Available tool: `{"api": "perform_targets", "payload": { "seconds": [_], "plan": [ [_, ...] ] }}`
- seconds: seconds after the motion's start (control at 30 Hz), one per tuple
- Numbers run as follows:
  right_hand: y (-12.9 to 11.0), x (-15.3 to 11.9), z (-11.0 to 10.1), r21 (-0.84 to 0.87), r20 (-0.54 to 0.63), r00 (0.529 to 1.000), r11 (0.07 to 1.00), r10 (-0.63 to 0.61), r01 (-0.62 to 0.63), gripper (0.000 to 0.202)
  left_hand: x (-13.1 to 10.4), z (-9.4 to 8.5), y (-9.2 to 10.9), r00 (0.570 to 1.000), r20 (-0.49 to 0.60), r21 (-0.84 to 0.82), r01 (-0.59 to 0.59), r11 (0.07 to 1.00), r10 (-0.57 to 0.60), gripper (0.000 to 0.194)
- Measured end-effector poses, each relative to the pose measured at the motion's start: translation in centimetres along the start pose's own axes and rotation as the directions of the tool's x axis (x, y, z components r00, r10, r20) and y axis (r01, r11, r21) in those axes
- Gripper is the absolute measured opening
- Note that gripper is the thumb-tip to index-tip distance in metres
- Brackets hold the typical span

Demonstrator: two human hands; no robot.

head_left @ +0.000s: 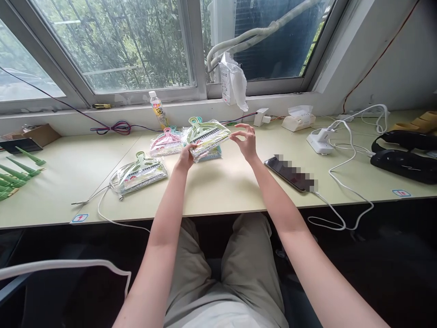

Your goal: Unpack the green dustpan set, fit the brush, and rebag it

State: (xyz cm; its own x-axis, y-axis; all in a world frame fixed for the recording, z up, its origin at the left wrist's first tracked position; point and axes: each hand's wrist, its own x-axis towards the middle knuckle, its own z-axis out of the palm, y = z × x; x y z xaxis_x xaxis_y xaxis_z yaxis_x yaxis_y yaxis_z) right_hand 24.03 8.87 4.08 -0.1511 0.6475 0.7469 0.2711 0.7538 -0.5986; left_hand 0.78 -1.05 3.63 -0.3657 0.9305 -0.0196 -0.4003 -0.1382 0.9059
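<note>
While the left hand grips the green packaged brush set at its lower-left corner, lifted just off the desk, the right hand hovers at its 3 o'clock edge, fingers spread and loose, holding nothing; contact with the wrapper cannot be told. The pack sits tilted, handle end up toward 11 o'clock, clear film shiny and crinkled.

Judgement: the step looks like handling or opening the wrapper. To do it well, the person would keep the left pinch firm on the corner, bring the right fingertips onto the film edge rather than the rigid plastic, and keep the pack over the desk so it cannot drop to the lap. Slippery film means a light, close pinch is better than a wide grab.

Under it at 5 o'clock lies a blue pack, partly hidden. At 9 o'clock, just beside, a pink pack. Further at 8 o'clock, apart, another green pack flat on the desk, a thin cable running by it. A bottle stands at 10 o'clock near the window sill. At 4 o'clock a phone lies plugged in, near the right forearm. Green plastic pieces far at 9 o'clock. A white charger at 3 o'clock, well apart.
</note>
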Motion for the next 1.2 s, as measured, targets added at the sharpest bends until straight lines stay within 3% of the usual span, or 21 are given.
{"api": "perform_targets", "payload": {
  "seconds": [0.1, 0.23, 0.3, 0.4, 0.5, 0.6, 0.7, 0.87, 0.97, 1.03, 1.1, 1.2],
  "plan": [
    [0.6, 0.1, 0.0, 0.021, -0.051, 0.999, 1.0, -0.012, 0.013, 0.019, -0.3, -0.3, 0.3, 0.987, 0.114, 0.104, 0.099, 0.99, -0.11, 0.011],
    [1.0, 0.1, 0.0, -0.003, -0.113, 0.993, 1.0, -0.027, 0.026, 0.021, -0.6, -0.2, 0.5, 0.931, 0.339, 0.202, 0.069, 0.977, -0.136, 0.011],
    [1.2, 0.0, 0.1, -0.038, -0.105, 0.994, 0.999, -0.024, 0.021, 0.02, -0.8, 0.1, 0.5, 0.909, 0.388, 0.252, 0.054, 0.966, -0.152, 0.015],
    [1.6, -0.2, 0.6, -0.043, -0.023, 0.999, 0.998, 0.035, -0.036, 0.016, -1.1, 0.3, 0.4, 0.912, 0.376, 0.278, 0.057, 0.959, -0.163, 0.022],
    [2.0, -0.4, 1.0, 0.103, 0.069, 0.982, 0.978, 0.177, -0.184, 0.019, -1.2, 0.2, 0.2, 0.918, 0.36, 0.277, 0.063, 0.959, -0.165, 0.033],
    [2.2, -0.5, 1.1, 0.35, 0.277, 0.907, 0.845, 0.318, -0.404, 0.037, -1.2, 0.1, 0.3, 0.919, 0.358, 0.296, 0.057, 0.954, -0.165, 0.041],
    [2.0, -0.5, 0.8, 0.47, 0.466, 0.806, 0.67, 0.365, -0.575, 0.032, -1.1, 0.3, 0.4, 0.926, 0.339, 0.344, 0.04, 0.938, -0.164, 0.044],
    [2.2, -0.4, 0.4, 0.564, 0.393, 0.774, 0.534, 0.497, -0.629, 0.015, -1.8, 1.2, 0.6, 0.945, 0.32, 0.415, -0.081, 0.906, -0.063, 0.067],
    [2.7, -0.3, 0.1, 0.6, 0.333, 0.769, 0.507, 0.545, -0.619, 0.014, -2.4, 1.8, 0.2, 0.921, 0.389, 0.485, -0.199, 0.852, -0.007, 0.095],
    [3.0, -0.3, -0.1, 0.591, 0.329, 0.769, 0.515, 0.548, -0.621, 0.015, -2.4, 2.2, -0.2, 0.928, 0.371, 0.536, -0.235, 0.811, 0.024, 0.108],
    [3.0, -0.3, 0.0, 0.566, 0.349, 0.762, 0.525, 0.546, -0.636, 0.017, -1.9, 2.4, -0.6, 0.954, 0.288, 0.564, -0.241, 0.79, 0.085, 0.101],
    [2.6, -0.4, 0.2, 0.549, 0.379, 0.761, 0.534, 0.526, -0.642, 0.021, -0.8, 2.2, -1.1, 0.968, 0.188, 0.568, -0.246, 0.785, 0.167, 0.074]
  ]
}}
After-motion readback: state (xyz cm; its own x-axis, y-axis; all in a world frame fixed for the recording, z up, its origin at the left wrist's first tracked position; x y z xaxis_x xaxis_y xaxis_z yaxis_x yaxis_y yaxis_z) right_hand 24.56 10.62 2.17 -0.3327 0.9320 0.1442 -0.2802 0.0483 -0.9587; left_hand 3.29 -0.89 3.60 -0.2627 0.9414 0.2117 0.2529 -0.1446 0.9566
